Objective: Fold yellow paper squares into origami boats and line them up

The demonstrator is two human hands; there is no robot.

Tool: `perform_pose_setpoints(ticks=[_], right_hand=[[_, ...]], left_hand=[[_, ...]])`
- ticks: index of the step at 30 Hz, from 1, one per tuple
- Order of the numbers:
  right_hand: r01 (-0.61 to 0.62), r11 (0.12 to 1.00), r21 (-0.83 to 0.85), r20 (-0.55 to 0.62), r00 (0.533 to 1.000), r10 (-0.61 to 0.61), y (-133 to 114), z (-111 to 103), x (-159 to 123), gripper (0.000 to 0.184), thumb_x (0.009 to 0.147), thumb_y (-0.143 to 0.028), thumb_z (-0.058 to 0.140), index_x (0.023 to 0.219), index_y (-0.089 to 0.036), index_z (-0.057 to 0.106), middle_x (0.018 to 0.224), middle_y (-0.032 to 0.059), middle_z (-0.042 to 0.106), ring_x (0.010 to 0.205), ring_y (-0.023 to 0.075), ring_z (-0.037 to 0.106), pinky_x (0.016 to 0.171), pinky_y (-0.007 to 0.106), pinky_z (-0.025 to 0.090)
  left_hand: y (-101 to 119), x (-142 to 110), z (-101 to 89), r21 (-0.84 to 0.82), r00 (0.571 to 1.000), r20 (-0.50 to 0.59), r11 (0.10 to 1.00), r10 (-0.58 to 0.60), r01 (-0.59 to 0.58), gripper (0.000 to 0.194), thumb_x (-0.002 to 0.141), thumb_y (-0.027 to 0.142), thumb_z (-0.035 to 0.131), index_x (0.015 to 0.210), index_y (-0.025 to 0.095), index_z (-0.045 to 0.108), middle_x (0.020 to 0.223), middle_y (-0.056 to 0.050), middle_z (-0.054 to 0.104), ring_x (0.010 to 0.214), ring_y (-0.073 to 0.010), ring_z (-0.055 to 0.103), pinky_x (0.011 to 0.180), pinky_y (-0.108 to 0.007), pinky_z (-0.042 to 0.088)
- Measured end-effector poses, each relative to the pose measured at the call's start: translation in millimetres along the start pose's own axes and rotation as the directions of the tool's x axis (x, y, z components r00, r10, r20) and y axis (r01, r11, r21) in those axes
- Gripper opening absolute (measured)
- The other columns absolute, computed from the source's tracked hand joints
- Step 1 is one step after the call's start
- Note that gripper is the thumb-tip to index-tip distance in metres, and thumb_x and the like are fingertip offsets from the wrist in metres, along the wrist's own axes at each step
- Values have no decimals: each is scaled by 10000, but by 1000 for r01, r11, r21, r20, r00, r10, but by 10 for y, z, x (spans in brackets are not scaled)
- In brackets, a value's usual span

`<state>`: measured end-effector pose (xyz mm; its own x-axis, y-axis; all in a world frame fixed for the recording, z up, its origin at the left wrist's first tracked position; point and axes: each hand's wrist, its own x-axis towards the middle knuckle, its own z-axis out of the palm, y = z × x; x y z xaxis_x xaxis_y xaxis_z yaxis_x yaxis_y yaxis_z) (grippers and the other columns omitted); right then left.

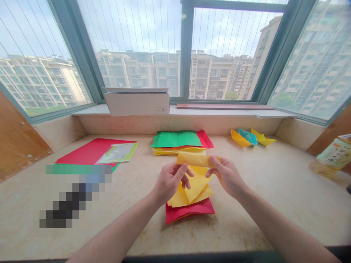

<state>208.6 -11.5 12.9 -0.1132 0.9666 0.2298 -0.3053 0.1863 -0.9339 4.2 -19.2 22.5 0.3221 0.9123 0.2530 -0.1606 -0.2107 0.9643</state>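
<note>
Grip: left hand (169, 180), right hand (227, 176) pinch yellow paper strip (193, 160). Right of grip: bottle (320, 168), label (336, 153) illegible; tabletop (278, 182) stretches between.

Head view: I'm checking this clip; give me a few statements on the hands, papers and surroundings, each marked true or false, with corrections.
1. The left hand and the right hand both hold the folded yellow paper. True.
2. The blue boat is right of the other two paper boats. False: it sits between the orange boat and the yellow boat.
3. The white box stands on the windowsill. True.
4. The sheet on top of the stack beyond the hands is blue. False: it is a green sheet.
5. Red paper lies at the near end of the papers below the hands. True.
</note>
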Motion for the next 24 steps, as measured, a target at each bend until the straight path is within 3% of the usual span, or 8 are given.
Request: perform_pose_setpoints(ticks=[3, 7, 12, 16, 20, 24], right_hand=[[-56, 996, -66, 56, 997, 60, 9, -21, -9, 332, 858, -458, 683, 964, -152, 756, 922, 95, 743, 671, 148, 664, 552, 232, 536], [-132, 977, -169, 114, 982, 152, 20, -40, -22, 369, 869, -482, 666, 992, -142, 736, 827, 86, 752, 542, 119, 655, 528, 221, 502], [-135, 939, -317, 221, 952, 212, 42, -1, -56, 454, 871, -558, 624, 900, -117, 726, 805, 104, 760, 550, 144, 693, 523, 219, 475], [-170, 926, -338, 283, 920, 272, 65, 18, -93, 572, 896, -644, 510, 887, -104, 700, 735, 113, 760, 530, 162, 700, 505, 226, 469], [-154, 935, -319, 248, 939, 240, 57, 31, -99, 576, 883, -664, 511, 871, -116, 689, 684, 97, 755, 499, 163, 685, 492, 237, 483], [-117, 947, -300, 138, 977, 164, 27, 16, -52, 533, 844, -645, 592, 830, -126, 713, 578, 61, 709, 444, 148, 625, 460, 245, 480]], left_hand=[[-3, -28, 2, 50, 999, -18, 998, 30, -29, 476, 907, 537, 556, 743, 99, 644, 493, -24, 604, 421, -114, 592, 431, -198, 415], [19, -47, -7, 80, 996, -70, 996, 56, -50, 489, 909, 542, 545, 752, 91, 654, 502, -35, 610, 425, -116, 592, 431, -201, 414], [41, -46, -12, 5, 998, -60, 1000, -1, 1, 519, 877, 531, 588, 1111, 70, 631, 557, 2, 609, 393, -114, 570, 386, -198, 400], [42, -16, -16, -40, 994, -105, 999, -39, 35, 552, 903, 534, 532, 1144, 45, 619, 466, 34, 539, 335, -109, 514, 344, -192, 371], [55, -5, -14, -111, 991, -106, 991, -84, 72, 563, 900, 556, 520, 1152, 63, 619, 504, 15, 577, 357, -125, 554, 345, -195, 387], [64, -5, -30, -97, 991, -74, 990, -108, 100, 546, 880, 563, 553, 1118, 78, 630, 615, -31, 654, 375, -125, 578, 353, -202, 408]])
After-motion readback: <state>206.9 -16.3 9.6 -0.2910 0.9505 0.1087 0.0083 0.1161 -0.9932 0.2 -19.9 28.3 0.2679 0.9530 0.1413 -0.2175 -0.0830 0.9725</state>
